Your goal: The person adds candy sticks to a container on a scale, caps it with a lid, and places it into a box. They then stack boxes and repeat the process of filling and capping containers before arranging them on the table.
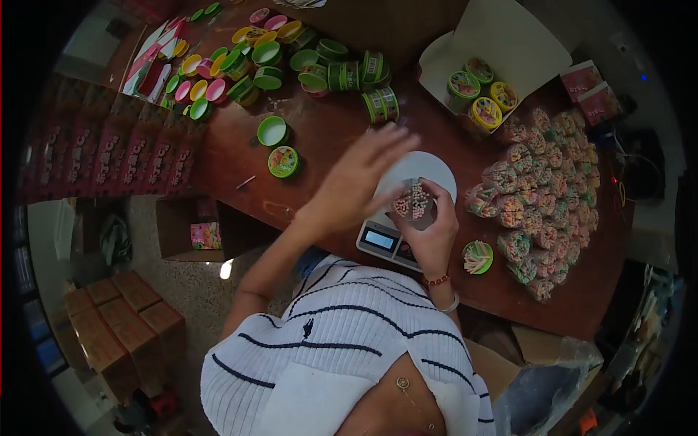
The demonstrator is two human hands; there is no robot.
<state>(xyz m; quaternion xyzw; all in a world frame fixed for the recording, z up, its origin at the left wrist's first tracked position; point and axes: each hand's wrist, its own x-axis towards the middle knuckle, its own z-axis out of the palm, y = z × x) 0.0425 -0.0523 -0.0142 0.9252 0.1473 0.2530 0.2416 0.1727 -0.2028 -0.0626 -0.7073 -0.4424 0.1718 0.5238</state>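
Observation:
My right hand (432,228) grips a clear round tub of thin sticks (413,200), their pale ends facing up. Beneath it is a digital kitchen scale (381,238) with a white round plate (429,166) and a lit display. My left hand (358,176) is raised over the scale's left side, fingers stretched out and somewhat blurred, with nothing seen in it. To the right of the scale stands a small green tub (477,257) with several sticks in it. A green lid with a printed label (283,161) and an open green tub (273,131) are left of my left hand.
Many bagged bundles of pastel sticks (538,196) cover the table's right side. Green, yellow and pink tubs and lids (267,53) crowd the back. A white box (509,43) holds several labelled tubs. Cartons (120,320) sit on the floor at left.

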